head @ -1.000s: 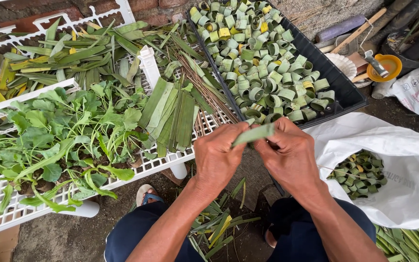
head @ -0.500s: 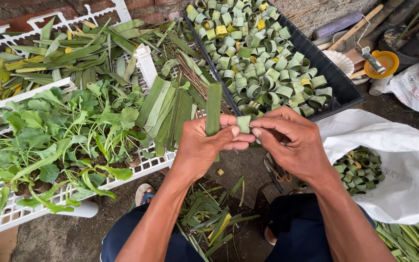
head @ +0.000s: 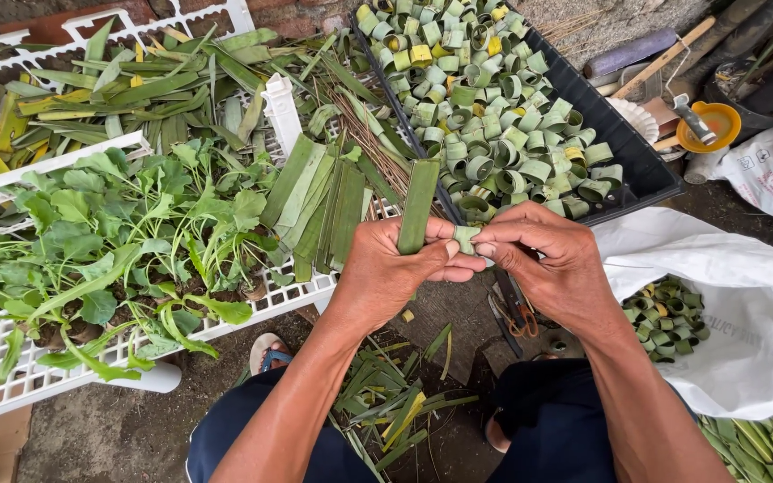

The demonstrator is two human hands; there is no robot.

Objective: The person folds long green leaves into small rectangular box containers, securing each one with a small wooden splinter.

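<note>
My left hand (head: 393, 268) and my right hand (head: 549, 259) meet at the fingertips, both gripping one green leaf strip (head: 419, 207). The strip stands upright above my left thumb, and its lower end is curled between the fingers of both hands. Just beyond my hands lies a black tray (head: 646, 163) packed with several rolled leaf rings. A bundle of flat cut leaf strips (head: 319, 206) rests on the white plastic rack (head: 11, 367) to the left.
Leafy seedlings (head: 127, 237) fill the white rack at left, long leaves behind them. A white sack (head: 744, 295) at right holds more rolled rings. Scissors (head: 513, 309) lie on the ground under my right hand. Leaf scraps litter the ground between my knees. An orange bowl (head: 707, 125) sits far right.
The strip went from lying across between my hands to standing upright, and its lower end has been curled further between my fingers. My hands stayed nearly in place.
</note>
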